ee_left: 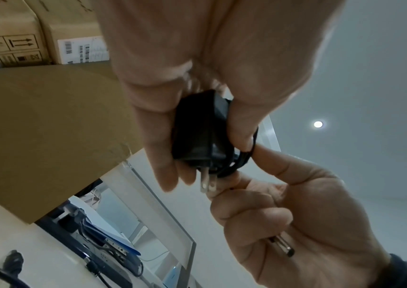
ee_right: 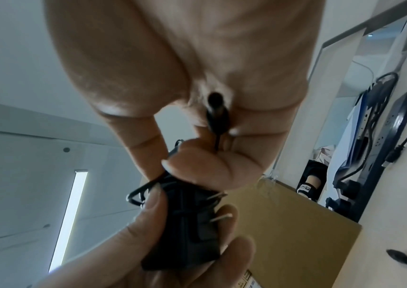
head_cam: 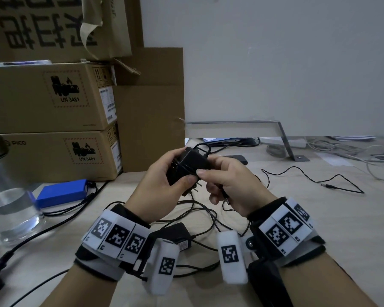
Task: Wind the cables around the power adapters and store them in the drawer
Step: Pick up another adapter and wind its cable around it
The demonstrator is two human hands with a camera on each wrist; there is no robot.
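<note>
Both hands are meeting above the surface (head_cam: 319, 218); left hand (head_cam: 162, 187) is gripping the black adapter (head_cam: 186, 167); right hand (head_cam: 233, 187) fingers are pinching its wound cable (ee_left: 244, 155).

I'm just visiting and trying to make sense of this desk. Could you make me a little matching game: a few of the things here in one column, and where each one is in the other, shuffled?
Things:
1. black power adapter
2. barrel plug
3. blue box
4. second adapter

Places:
A. lying on the desk between the two wrists
B. gripped in the left hand, cable wound around it
C. on the desk below the cardboard boxes
D. tucked in the right hand's palm

Pairs: 1-B, 2-D, 3-C, 4-A
</note>
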